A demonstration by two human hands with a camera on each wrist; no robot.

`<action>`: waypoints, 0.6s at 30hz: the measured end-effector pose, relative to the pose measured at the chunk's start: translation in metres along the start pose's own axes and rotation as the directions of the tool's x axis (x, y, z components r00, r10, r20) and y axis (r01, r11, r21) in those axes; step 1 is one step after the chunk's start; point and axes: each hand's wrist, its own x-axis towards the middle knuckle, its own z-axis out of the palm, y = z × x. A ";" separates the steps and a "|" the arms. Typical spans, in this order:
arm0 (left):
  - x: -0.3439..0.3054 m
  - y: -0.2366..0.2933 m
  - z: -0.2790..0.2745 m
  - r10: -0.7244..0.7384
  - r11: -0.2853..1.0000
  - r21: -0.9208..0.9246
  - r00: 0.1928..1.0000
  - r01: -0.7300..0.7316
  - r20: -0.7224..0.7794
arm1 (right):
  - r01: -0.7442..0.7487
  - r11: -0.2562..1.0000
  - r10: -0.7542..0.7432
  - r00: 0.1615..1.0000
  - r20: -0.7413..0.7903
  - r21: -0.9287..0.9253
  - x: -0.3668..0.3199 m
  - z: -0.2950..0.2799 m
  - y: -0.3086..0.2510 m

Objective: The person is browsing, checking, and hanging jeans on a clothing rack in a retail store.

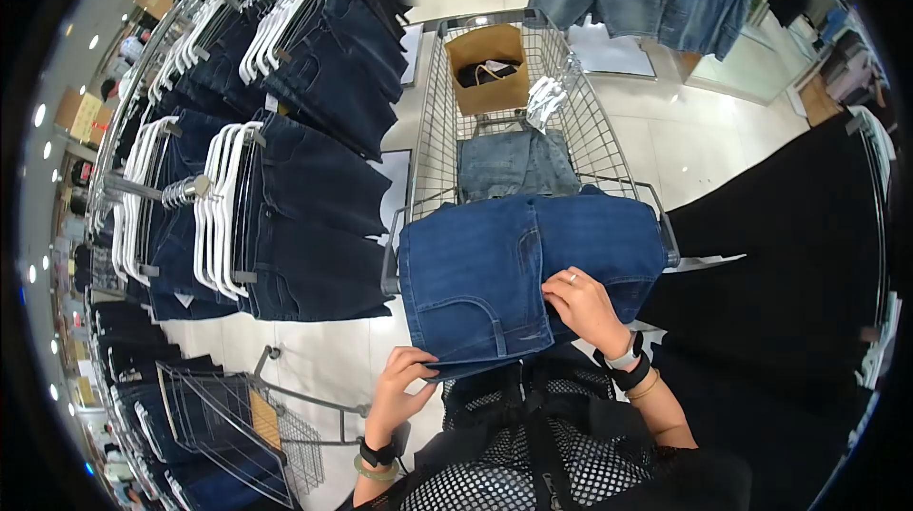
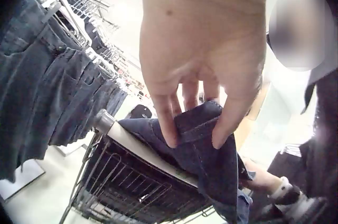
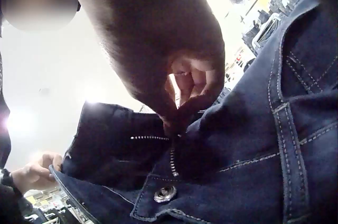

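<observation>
A pair of dark blue jeans [image 1: 466, 264] lies draped over the handle end of a shopping cart [image 1: 618, 145], waistband toward the person. My left hand [image 1: 404, 383] pinches the waistband's near left corner between thumb and fingers; the left wrist view shows the denim edge [image 2: 198, 121] in that grip. At the fly, my right hand [image 1: 582, 309] pinches the top of the zipper, with fingertips pressed together. The right wrist view shows the metal zipper teeth [image 3: 174, 163] parted below those fingertips and a round metal button [image 3: 165, 193] nearby on the waistband.
Inside the cart are a brown paper bag [image 1: 490, 97], white hangers [image 1: 546, 102] and lighter folded jeans [image 1: 514, 161]. Racks of dark jeans [image 1: 314, 226] stand at left, black garments [image 1: 761, 273] at right. Another cart [image 1: 276, 416] stands at lower left.
</observation>
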 end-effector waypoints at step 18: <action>0.014 -0.030 -0.012 0.168 0.976 -0.144 0.985 -0.161 0.040 | -0.697 0.689 0.718 0.694 0.057 -0.200 -0.121 0.013 0.102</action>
